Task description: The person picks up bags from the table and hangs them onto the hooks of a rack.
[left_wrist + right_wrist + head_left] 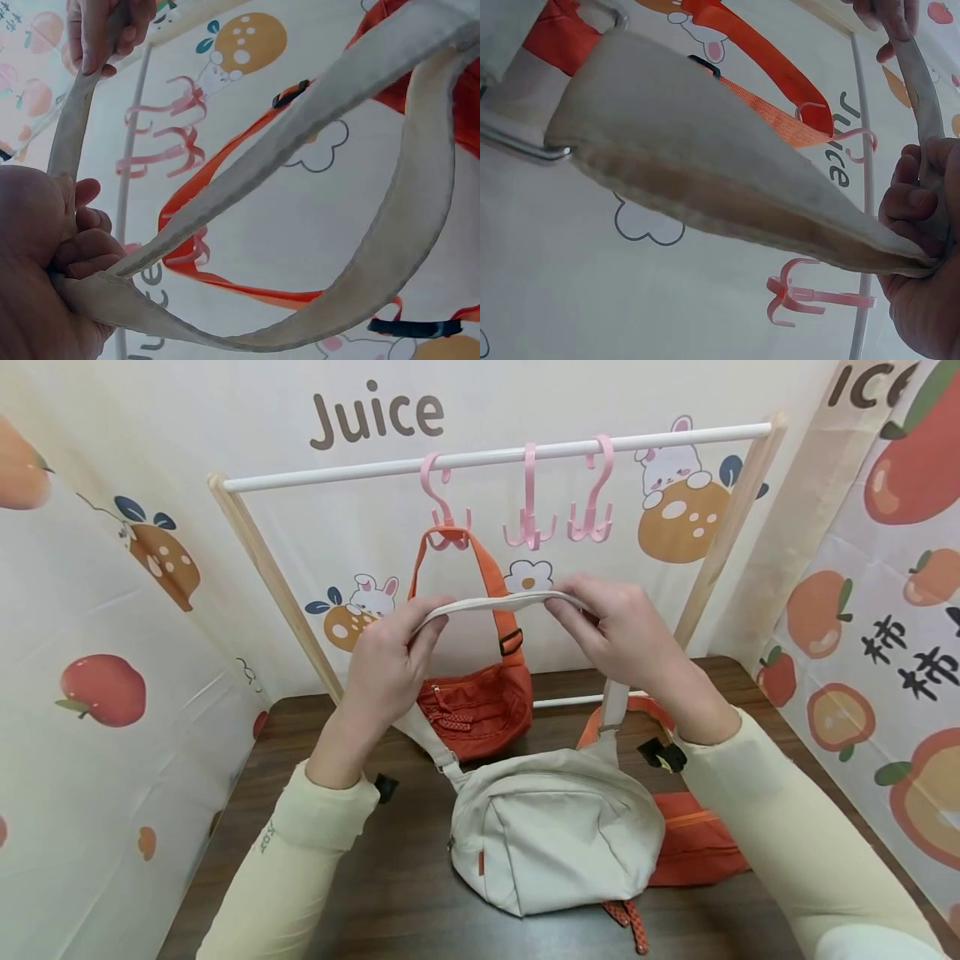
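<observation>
The cream sling bag [573, 839] lies below and between the hands, its body longest from side to side; whether it touches the counter [405, 893] is unclear. The left hand [386, 660] and right hand [622, 627] both grip its strap [495, 603], the raised span running crosswise, below the middle pink hook [529, 493] in the head view. The right hand appears nearer that hook.

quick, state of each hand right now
Left hand: closed, holding the long cream fabric strap.
Right hand: closed, holding the same strap.
</observation>
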A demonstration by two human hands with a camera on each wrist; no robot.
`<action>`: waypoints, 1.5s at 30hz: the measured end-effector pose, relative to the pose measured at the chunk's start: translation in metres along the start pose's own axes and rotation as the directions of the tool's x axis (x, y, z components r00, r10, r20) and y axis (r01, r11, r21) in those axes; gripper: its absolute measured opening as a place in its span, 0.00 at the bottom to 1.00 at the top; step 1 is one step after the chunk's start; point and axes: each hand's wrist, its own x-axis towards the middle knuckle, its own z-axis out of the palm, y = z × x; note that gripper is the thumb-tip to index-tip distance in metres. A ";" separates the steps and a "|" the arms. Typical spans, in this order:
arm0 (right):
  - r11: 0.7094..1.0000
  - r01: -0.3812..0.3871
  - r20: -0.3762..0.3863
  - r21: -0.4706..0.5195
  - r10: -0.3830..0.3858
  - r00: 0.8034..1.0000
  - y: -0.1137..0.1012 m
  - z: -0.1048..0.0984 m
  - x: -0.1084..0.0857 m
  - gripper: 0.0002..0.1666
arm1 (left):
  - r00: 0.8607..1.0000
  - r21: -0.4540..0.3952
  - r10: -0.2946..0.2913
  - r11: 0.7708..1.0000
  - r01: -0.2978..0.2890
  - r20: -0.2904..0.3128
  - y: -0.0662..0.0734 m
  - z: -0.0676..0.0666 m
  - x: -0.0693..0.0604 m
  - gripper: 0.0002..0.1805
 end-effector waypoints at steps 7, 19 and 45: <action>0.999 -0.037 -0.046 -0.013 0.036 0.998 0.003 0.001 0.020 0.08 | 0.999 0.029 -0.025 0.999 0.027 -0.047 0.001 -0.003 0.018 0.14; 0.979 -0.199 -0.119 -0.041 0.193 0.974 0.003 0.001 0.053 0.16 | 0.995 0.029 -0.075 0.997 0.076 -0.060 -0.001 0.000 0.057 0.18; 0.901 -0.381 -0.171 -0.210 0.349 0.921 0.028 0.012 0.070 0.22 | 0.974 0.313 -0.203 0.923 0.224 -0.100 -0.004 0.047 0.115 0.18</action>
